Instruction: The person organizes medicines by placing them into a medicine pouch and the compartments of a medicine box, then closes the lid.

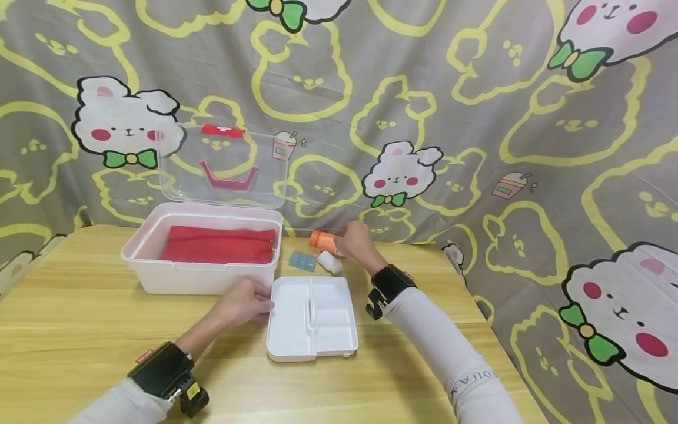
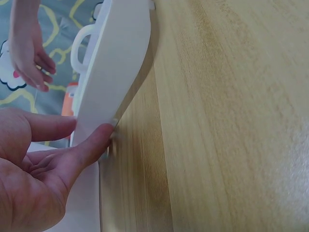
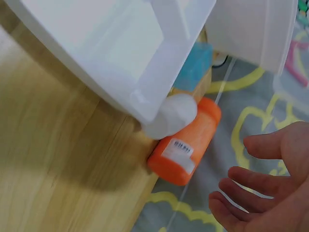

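1. The white tray point(image 1: 288, 306) is on the table point(image 1: 397, 377), just beside the box's near right corner. It is smooth, shiny plastic with round corners. It has one big part on the left and two small parts on the right, and a thin loop handle point(image 1: 312, 315) stands in the middle.
2. The left hand point(image 1: 246, 303) pinches the tray's left edge between thumb and finger. I can't tell if that edge is a bit off the wood.
3. The right hand point(image 1: 360, 242) is by the orange bottle point(image 1: 322, 241). Its fingers are loose and spread, holding nothing.
4. The orange bottle lies on its side behind the tray. It is round like a tube, with a white label point(image 3: 178, 155).
5. A small, smooth white bottle point(image 1: 329, 262) lies right next to it. I can't tell if they touch. Left of that is a see-through blue case point(image 1: 302, 261).
6. The box point(image 1: 206, 280) is cloudy white plastic. A flat red pouch point(image 1: 219, 246) with a zip lies in it. The clear lid point(image 1: 270, 171) stands up behind, with a pink handle point(image 1: 230, 182) and a red clip point(image 1: 222, 131).
7. The table has pale wood stripes. Behind hangs a wrinkly gray cloth point(image 1: 365, 59) with bunnies and yellow outlines.
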Demonstrator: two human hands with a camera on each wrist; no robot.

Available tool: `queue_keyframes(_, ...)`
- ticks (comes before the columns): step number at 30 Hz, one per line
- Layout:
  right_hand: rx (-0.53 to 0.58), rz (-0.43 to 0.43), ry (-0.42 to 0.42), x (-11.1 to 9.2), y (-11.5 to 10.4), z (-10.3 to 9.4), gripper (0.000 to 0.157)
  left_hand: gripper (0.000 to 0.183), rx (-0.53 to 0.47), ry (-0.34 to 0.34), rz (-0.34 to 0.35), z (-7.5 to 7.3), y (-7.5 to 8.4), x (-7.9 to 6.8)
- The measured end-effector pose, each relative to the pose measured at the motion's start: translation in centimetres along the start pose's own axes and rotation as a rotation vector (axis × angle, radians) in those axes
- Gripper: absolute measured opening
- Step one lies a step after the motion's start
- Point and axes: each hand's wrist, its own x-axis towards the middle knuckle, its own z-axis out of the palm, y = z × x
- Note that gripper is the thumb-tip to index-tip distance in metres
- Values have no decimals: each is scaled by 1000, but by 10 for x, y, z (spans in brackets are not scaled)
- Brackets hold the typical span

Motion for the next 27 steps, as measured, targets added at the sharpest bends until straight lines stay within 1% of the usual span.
queue_keyframes(4, -4, 29, 12, 7, 4, 4, 29, 29, -1, -4, -9, 0, 0, 0)
queue_keyframes(9, -26, 12, 15, 13, 8, 17, 36, 28, 3, -1, -28, 0, 0, 0)
queue_keyframes(11, -23, -7, -5, 15, 9, 23, 37, 28, 3, 0, -39, 1, 0, 1)
queue_keyframes(12, -26, -15, -17, 16, 10, 26, 36, 28, 0, 2, -46, 1, 0, 1)
queue_keyframes(16, -87, -81, -57, 16, 13, 34, 28, 28, -5, -4, -23, 1, 0, 1)
queue_keyframes(18, -105, -85, -59, 16, 15, 36, 22, 28, -7, -10, -8, 1, 0, 1)
queue_keyframes(23, -59, -26, -34, 14, 19, 36, 16, 28, -15, -13, -4, 1, 0, 1)
queue_keyframes(27, -49, 14, -1, 13, 22, 35, 27, 27, -21, -14, -6, 1, 0, 0)
